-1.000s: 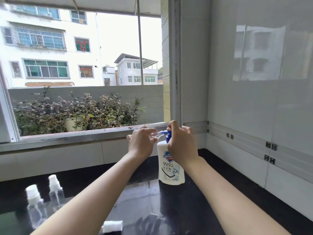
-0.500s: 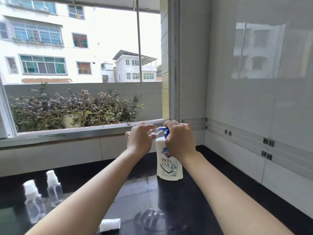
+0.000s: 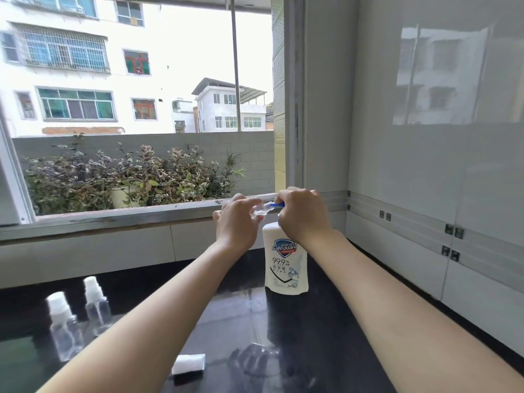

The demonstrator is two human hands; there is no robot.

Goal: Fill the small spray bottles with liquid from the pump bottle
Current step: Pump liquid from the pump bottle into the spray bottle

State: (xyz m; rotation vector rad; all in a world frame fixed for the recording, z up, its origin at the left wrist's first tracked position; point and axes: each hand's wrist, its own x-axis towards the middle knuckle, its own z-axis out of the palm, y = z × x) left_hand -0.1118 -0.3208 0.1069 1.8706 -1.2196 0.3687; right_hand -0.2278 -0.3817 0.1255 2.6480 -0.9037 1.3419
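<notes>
Toward the back of the black counter (image 3: pixel 241 321), just below the window ledge, the white pump bottle (image 3: pixel 286 262) is standing upright. The right hand (image 3: pixel 302 214) is curling over its pump head, fingers wrapped round the top. The left hand (image 3: pixel 236 222) is pinching a small clear bottle (image 3: pixel 261 211), holding its mouth up against the blue spout (image 3: pixel 277 205) — whether liquid is running I cannot tell. Two more spray bottles (image 3: pixel 65 336) are standing capped near the left edge, and a white cap (image 3: pixel 189 363) is lying at the near edge. The little bottle is looking light, thin-walled and probably slick (soap on clear plastic), so taking it by the body just under the neck is looking wisest — squeezing hard could buckle it or slide its mouth off the spout. The pump bottle is looking heavier and stiffer; pressing straight down should be guarding against tipping.
</notes>
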